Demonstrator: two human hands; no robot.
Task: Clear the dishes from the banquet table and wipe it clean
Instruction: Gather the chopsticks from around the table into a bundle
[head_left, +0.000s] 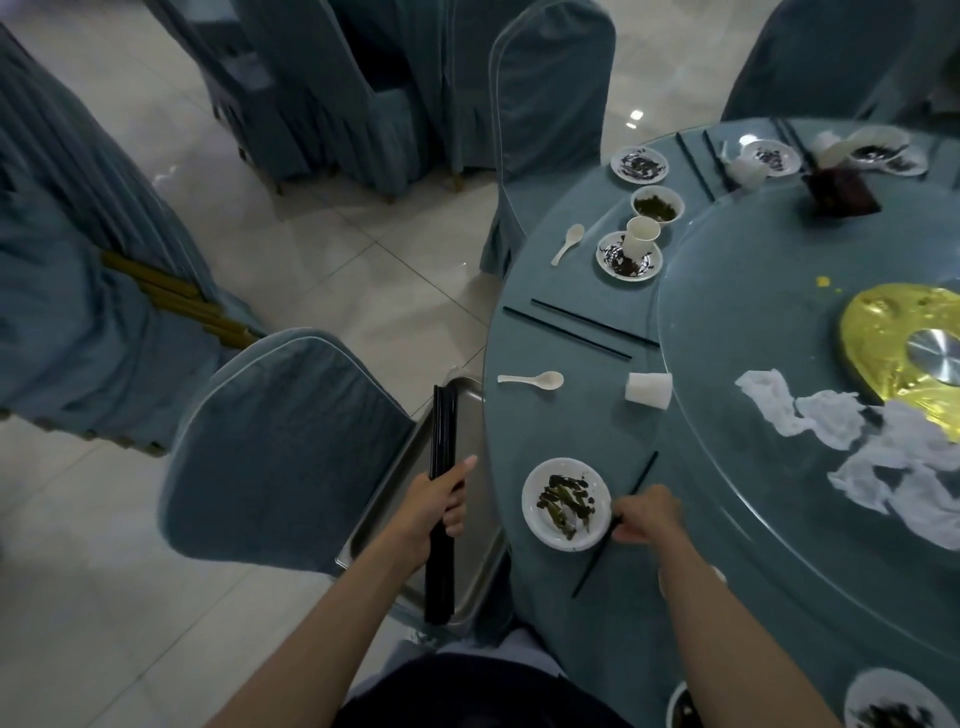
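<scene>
- Left hand (440, 501) is clenched round a chopstick bundle (442, 426), slim, black and glossy, held lengthwise over a rectangular stainless steel tray (470, 415) beside a blue fabric-covered chair (285, 441).
- Right hand (649, 517), fingers curled, pinches a loose chopstick (589, 571), thin and black, lying on the round table (571, 421) just right of a plate (531, 499).
- The plate is round and white, smeared with dark green scraps, near the table's edge.
- Crumpled white napkins (883, 467) lie on the glossy glass turntable (753, 322).
</scene>
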